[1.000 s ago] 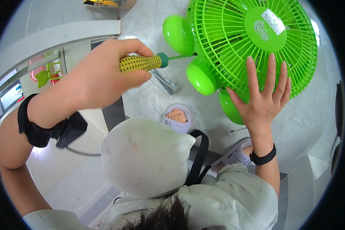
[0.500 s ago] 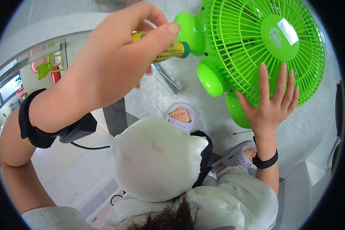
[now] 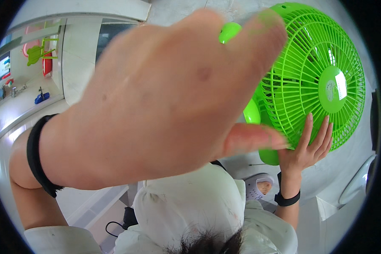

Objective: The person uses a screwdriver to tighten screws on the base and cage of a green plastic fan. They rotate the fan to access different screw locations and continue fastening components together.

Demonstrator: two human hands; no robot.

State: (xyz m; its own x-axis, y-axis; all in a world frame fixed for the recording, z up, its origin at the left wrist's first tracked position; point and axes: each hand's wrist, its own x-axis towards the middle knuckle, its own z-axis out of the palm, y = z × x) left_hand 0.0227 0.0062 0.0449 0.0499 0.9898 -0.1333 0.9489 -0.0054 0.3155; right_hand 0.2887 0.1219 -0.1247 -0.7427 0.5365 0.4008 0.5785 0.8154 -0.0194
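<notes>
My left hand (image 3: 161, 97) fills the middle of the view, close up and smeared by motion. Its back is toward me. The thumb and one finger stick out to the right, while the other fingertips are hidden. No screwdriver shows now. Behind it stands a bright green fan (image 3: 302, 59) with a round slatted grille and a white label (image 3: 340, 84) at its hub. My right hand (image 3: 305, 150) lies open against the grille's lower edge, fingers stretched over the slats. Rounded green parts of the fan, partly covered by my left hand, show beside the grille.
A thin rod (image 3: 258, 164) lies on the grey tiled floor below the fan. My foot in a pale purple clog (image 3: 255, 186) is nearby. A glass-edged partition crosses the left, with a green chair-like item (image 3: 36, 55) and a blue object (image 3: 42, 98) beyond.
My left hand has come up closer and to the right, away from the screw spot, and the yellow-green screwdriver is out of sight. The fan sits lower and further right in view.
</notes>
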